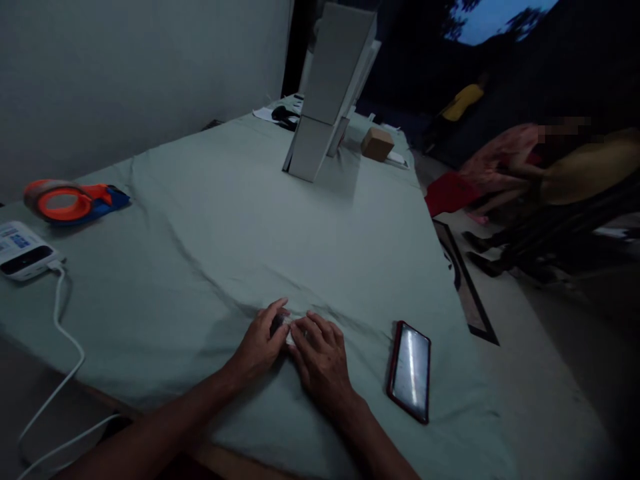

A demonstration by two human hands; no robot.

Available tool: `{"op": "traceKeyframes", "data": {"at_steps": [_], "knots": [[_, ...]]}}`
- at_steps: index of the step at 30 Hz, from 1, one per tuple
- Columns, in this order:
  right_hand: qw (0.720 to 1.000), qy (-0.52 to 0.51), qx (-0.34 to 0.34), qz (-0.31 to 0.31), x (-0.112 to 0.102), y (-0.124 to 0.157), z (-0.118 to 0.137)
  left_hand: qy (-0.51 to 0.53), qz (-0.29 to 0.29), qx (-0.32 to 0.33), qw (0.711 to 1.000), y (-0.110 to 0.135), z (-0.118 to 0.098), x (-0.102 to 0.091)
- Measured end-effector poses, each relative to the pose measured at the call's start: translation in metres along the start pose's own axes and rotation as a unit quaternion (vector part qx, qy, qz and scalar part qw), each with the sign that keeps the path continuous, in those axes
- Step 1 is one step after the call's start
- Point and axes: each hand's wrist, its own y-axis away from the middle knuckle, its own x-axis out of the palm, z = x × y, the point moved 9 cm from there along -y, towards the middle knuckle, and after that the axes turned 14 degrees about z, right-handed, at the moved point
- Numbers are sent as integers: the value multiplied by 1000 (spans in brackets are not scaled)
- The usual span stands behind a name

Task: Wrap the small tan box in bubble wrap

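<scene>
Both my hands rest close together on the pale green cloth (210, 220) near the table's front edge. My left hand (261, 341) and my right hand (320, 357) curl their fingers round a small object (284, 327), dark with a pale part, that shows between them. It is too small and too dim to name. A smartphone (411, 370) with a red case lies screen up just right of my right hand, apart from it.
An orange and blue tape dispenser (70, 200) and a white device (23, 252) with a white cable (63, 327) lie at the left. Tall grey cardboard (330, 93) and a small brown box (377, 143) stand at the far end. A person sits on the floor to the right.
</scene>
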Motion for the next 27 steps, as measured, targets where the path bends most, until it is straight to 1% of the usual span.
{"op": "traceKeyframes", "data": {"at_steps": [4, 8, 12, 16, 18, 20, 23, 25, 27], "knots": [[999, -10, 12, -31, 3, 3, -5, -35, -39, 27, 998, 14, 0, 0], [998, -10, 21, -57, 7, 9, -4, -55, -57, 66, 995, 26, 0, 2], [997, -1, 31, -67, 10, 12, -2, -84, -66, 84, 991, 28, -3, 1], [997, -10, 22, -75, 10, 16, -1, -105, -72, 95, 987, 28, -3, 2], [996, -38, 19, -77, 9, 19, -4, -114, -77, 104, 985, 29, -3, 3], [991, -82, 30, -99, 6, 24, -12, -121, -85, 116, 982, 32, -3, 3], [975, -159, 79, -133, 5, 32, -31, -124, -88, 124, 980, 34, -4, 3], [963, -208, 107, -132, 9, 33, -41, -124, -86, 125, 981, 34, -5, 3], [954, -245, 118, -125, 13, 33, -46, -123, -86, 127, 980, 34, -6, 3]]}}
